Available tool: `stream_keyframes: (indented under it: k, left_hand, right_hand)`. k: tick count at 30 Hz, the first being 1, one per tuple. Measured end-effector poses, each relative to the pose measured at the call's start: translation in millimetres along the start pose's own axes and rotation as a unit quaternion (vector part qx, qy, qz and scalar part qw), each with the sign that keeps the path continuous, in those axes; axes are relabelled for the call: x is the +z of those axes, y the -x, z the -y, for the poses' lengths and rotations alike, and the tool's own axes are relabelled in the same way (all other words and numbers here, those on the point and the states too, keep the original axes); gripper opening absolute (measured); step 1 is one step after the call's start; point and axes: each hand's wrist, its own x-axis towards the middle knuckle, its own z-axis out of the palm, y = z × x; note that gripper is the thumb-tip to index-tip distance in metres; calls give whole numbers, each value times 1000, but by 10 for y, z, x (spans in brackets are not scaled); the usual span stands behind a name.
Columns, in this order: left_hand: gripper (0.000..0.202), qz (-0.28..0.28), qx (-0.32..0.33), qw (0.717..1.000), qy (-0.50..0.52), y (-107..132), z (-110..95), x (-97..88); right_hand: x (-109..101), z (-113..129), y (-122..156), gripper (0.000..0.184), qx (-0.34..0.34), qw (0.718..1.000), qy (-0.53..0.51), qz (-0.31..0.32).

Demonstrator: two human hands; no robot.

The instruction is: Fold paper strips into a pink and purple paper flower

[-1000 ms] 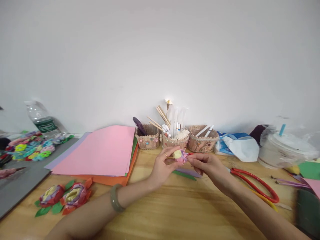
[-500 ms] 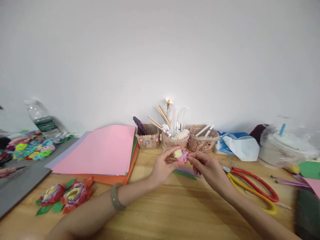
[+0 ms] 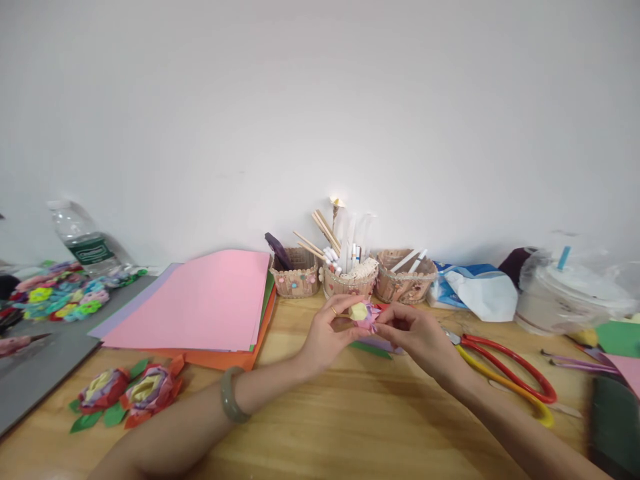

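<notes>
A small paper flower (image 3: 366,317), yellow at its centre with pink and purple petals, is held above the wooden table between my two hands. My left hand (image 3: 329,333) is closed around its left side, thumb below and fingers above. From the right, the fingertips of my right hand (image 3: 416,335) pinch the petals' edge. Green paper (image 3: 373,350) and a purple strip lie on the table beneath. Two finished-looking paper flowers (image 3: 154,390) with red outer petals and green leaves rest at the left front.
Stacked coloured paper (image 3: 195,300) lies left of centre. Decorated baskets (image 3: 295,279) holding pens and sticks stand along the wall. Right of my hand are red-and-yellow-handled scissors (image 3: 517,373), a tissue pack (image 3: 480,293) and a lidded cup (image 3: 575,293). A bottle (image 3: 87,243) stands far left.
My right fingers have shifted slightly on the petals' right edge, and the flower has turned and moved a little to the right. My left hand keeps its hold.
</notes>
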Motion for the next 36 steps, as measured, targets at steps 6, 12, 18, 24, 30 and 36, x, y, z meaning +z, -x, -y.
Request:
stream_keyframes:
  k: [6,12,18,24,30,36]
  left_hand:
    - [44,-6,0,1000,9,-7,7,2]
    - [43,3,5,1000,12,-9,20,4]
    - [45,-5,0,1000,19,-12,24,1]
    - [43,1,13,1000,7,2,35,3]
    - [46,-12,-13,997,74,-1,19,22]
    - [48,-18,-49,990,131,-11,-1,54]
  right_hand:
    - [-12,-11,1,24,-31,999,14,1]
    - [4,-29,1,22,-6,1000,19,-7]
    - [0,-32,3,24,-31,999,35,-9]
    - [20,-45,10,24,-11,999,24,-24]
    - [28,-84,4,20,-34,998,47,-38]
    - [12,-63,39,11,-144,962,211,-92]
